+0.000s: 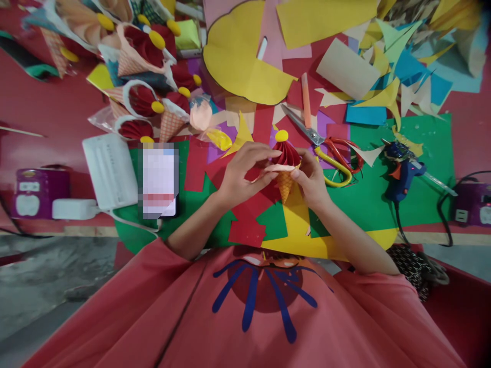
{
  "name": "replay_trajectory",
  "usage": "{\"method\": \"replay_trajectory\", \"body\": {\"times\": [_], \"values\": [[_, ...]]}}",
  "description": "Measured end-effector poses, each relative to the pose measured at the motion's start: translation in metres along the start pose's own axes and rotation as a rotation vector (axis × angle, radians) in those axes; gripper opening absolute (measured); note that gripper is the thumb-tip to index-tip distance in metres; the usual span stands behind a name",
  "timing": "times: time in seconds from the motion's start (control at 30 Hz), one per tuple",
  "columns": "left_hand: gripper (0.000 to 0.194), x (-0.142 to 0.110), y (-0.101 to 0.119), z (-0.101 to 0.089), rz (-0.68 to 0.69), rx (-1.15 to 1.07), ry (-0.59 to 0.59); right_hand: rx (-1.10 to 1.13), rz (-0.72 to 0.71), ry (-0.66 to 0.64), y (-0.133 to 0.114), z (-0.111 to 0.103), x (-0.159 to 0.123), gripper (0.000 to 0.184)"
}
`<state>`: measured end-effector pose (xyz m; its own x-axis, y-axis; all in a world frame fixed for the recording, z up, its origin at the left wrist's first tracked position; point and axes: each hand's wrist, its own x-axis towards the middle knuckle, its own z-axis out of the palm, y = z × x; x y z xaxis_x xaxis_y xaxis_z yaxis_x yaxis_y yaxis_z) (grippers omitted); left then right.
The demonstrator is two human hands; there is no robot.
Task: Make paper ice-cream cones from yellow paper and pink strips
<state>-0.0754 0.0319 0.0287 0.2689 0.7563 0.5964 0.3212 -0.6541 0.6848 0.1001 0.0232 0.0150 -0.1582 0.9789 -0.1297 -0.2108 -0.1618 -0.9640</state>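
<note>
Between my hands is a paper ice cream cone [284, 185], upright with its tip toward me. It has a yellow patterned cone, a dark red pleated swirl [286, 155] and a yellow ball [281, 136] on top. A pale pink paper strip [282, 168] lies across the front of the cone's rim. My left hand [251, 166] pinches the strip's left part, its fingertips close to the swirl. On the other side, my right hand [311, 179] grips the cone at the rim, with the thumb on the strip's right end.
Scissors [316, 138] with red and yellow handles lie just beyond my right hand. A blue glue gun [404, 179] rests on the green sheet at right. Finished paper cones [143, 99] crowd the back left, near a phone [159, 181]. Paper scraps [391, 92] pile up at back right.
</note>
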Motion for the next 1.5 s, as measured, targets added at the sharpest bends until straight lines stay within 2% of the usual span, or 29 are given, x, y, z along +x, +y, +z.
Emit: {"method": "replay_trajectory", "body": {"times": [0.13, 0.27, 0.37, 0.47, 0.57, 0.77, 0.9, 1.03, 1.13, 1.2, 1.37, 1.5], "values": [[0.012, 0.0, -0.001, 0.0, 0.004, -0.038, 0.048, 0.053, 0.029, -0.021, 0.001, -0.001, 0.0, 0.052], [0.01, 0.0, -0.003, 0.0, 0.04, 0.047, 0.032, 0.124, 0.046, -0.068, 0.0, -0.001, 0.0, 0.046], [0.011, -0.001, -0.004, -0.001, 0.06, 0.115, 0.019, 0.115, 0.077, -0.05, 0.001, -0.001, 0.0, 0.047], [0.016, -0.001, -0.003, 0.0, 0.059, 0.093, 0.028, 0.062, 0.095, -0.059, 0.002, -0.003, -0.001, 0.043], [0.013, -0.001, -0.002, 0.001, 0.054, 0.069, 0.049, 0.06, 0.11, -0.066, 0.003, -0.005, -0.002, 0.037], [0.01, -0.001, -0.003, -0.001, 0.07, 0.132, 0.088, 0.147, 0.172, -0.181, -0.004, -0.002, -0.002, 0.037], [0.022, 0.0, -0.005, -0.001, 0.086, 0.139, 0.057, 0.176, 0.2, -0.172, -0.008, 0.0, -0.002, 0.032], [0.036, -0.001, -0.005, 0.001, -0.012, 0.066, 0.026, 0.218, 0.239, -0.087, -0.007, -0.001, -0.001, 0.043], [0.03, -0.003, -0.005, 0.004, -0.126, 0.011, 0.022, 0.233, 0.26, -0.001, -0.003, -0.003, 0.001, 0.052], [0.023, -0.003, -0.005, 0.005, -0.16, -0.027, 0.009, 0.226, 0.263, 0.004, -0.001, -0.004, 0.001, 0.053], [0.006, 0.001, -0.004, 0.001, -0.056, 0.01, 0.098, 0.213, 0.255, -0.017, -0.002, -0.004, 0.001, 0.048], [0.006, 0.004, -0.004, -0.002, 0.012, 0.071, 0.113, 0.261, 0.283, -0.086, -0.005, -0.002, 0.0, 0.04]]}}
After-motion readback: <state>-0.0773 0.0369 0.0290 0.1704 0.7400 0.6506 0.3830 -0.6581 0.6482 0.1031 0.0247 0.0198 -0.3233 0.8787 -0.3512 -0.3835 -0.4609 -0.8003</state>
